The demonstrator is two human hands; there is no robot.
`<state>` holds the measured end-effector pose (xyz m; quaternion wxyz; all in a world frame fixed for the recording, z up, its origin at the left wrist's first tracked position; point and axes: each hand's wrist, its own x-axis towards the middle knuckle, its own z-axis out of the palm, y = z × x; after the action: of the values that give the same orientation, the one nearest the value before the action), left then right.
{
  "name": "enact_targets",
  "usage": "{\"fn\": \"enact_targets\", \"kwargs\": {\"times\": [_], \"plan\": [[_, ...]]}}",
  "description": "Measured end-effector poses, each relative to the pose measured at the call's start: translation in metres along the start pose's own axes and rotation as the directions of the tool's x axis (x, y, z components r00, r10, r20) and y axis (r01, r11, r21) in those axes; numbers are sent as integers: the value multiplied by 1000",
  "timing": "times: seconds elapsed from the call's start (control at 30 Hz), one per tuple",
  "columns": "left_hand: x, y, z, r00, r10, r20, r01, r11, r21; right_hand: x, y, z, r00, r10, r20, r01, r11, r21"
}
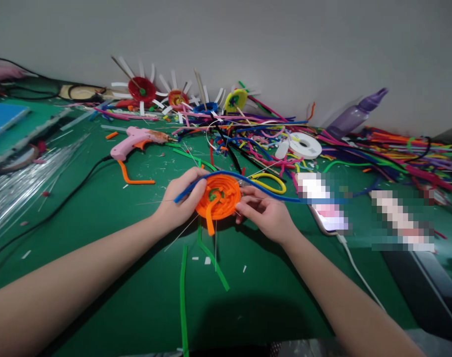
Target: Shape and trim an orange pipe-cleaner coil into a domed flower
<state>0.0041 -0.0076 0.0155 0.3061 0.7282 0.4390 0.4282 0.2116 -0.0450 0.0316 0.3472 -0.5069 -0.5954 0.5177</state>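
Note:
An orange woven disc (226, 213) with a green centre and thin wires sticking out around it is held above the table. My left hand (181, 198) grips its left edge, thumb on top, together with a blue strip (255, 184). This strip arches over the disc's far edge and runs off to the right past my right hand. At the disc's right edge my right hand (265, 210) has its fingers closed on the rim. A short orange end hangs across the disc's near side. Green strips (184, 297) lie on the table below.
A pink glue gun (138, 141) lies at the left with its black cord. Behind are finished-looking discs, a heap of coloured strips (408, 153), a white spool (303, 145) and a purple bottle (354, 116). A lit phone (324, 208) with a white cable is at the right.

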Motion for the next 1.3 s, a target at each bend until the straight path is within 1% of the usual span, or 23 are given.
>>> {"fn": "enact_targets", "kwargs": {"times": [0.13,0.2,0.3,0.37,0.5,0.87,1.13,1.3], "plan": [[0,-1,1,1000,-3,-7,3,1000,3,0,0,-2,1000,-19,1,19,1000,9],[0,-2,1,1000,0,-9,0,1000,-1,0,0,-2,1000,-20,1,20,999,46],[0,-2,1,1000,7,1,-7,1000,-6,0,1,-3,1000,8,3,-8,994,106],[0,-2,0,1000,16,5,-16,1000,-8,-1,0,-2,1000,25,-3,-24,993,116],[-1,-3,0,1000,14,-2,-14,1000,-6,-1,0,-3,1000,23,-5,-22,996,91],[0,-1,1,999,-23,-31,22,1000,-22,-2,-5,-5,998,-20,54,20,1000,7],[0,-2,2,1000,-21,-21,20,999,-46,-1,-3,-4,999,-22,34,21,1000,14],[0,-2,1,1000,-16,-24,15,999,-33,-2,-3,-5,1000,-7,30,8,1000,-16]]}}
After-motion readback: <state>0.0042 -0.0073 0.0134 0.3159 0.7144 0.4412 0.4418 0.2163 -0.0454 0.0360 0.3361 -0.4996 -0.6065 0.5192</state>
